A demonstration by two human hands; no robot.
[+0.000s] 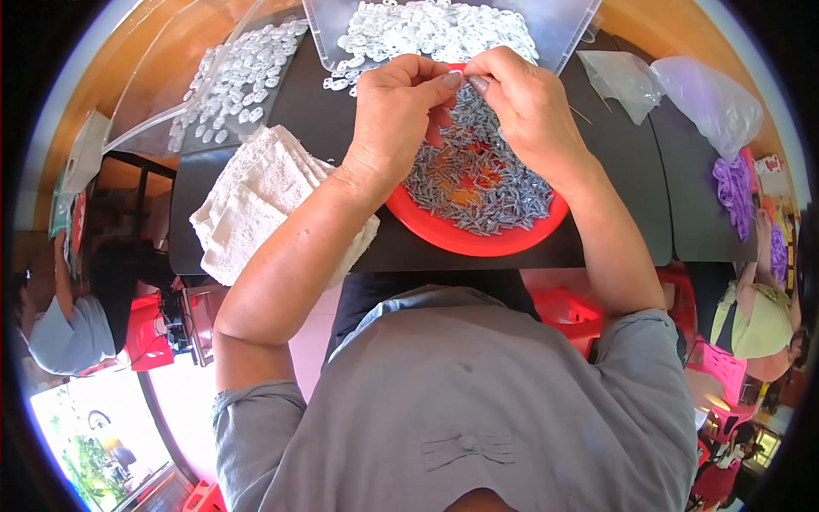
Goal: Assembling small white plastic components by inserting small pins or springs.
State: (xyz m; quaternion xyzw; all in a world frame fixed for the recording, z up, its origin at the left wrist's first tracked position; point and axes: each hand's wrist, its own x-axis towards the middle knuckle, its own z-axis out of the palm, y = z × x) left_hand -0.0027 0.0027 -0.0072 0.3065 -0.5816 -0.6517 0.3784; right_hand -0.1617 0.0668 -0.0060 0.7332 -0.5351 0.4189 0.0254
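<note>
Over the far rim of a red bowl (478, 243), my two hands meet fingertip to fingertip. My left hand (399, 102) is closed in a pinch on a small white plastic piece (456, 73). Beside it, the thumb and forefinger of my right hand (531, 107) are pressed together, touching or nearly touching the white piece; whatever they hold is too small to make out. Below the hands, the bowl holds a heap of small grey screw-like pieces (499, 205), with some of its red bottom showing through.
A clear plastic bin (573, 30) of small white oval pieces (439, 27) stands at the far side; more lie at far left (243, 72). Folded white cloths (264, 192) rest by my left forearm. Plastic bags (708, 98) lie at right. Other people sit at both sides.
</note>
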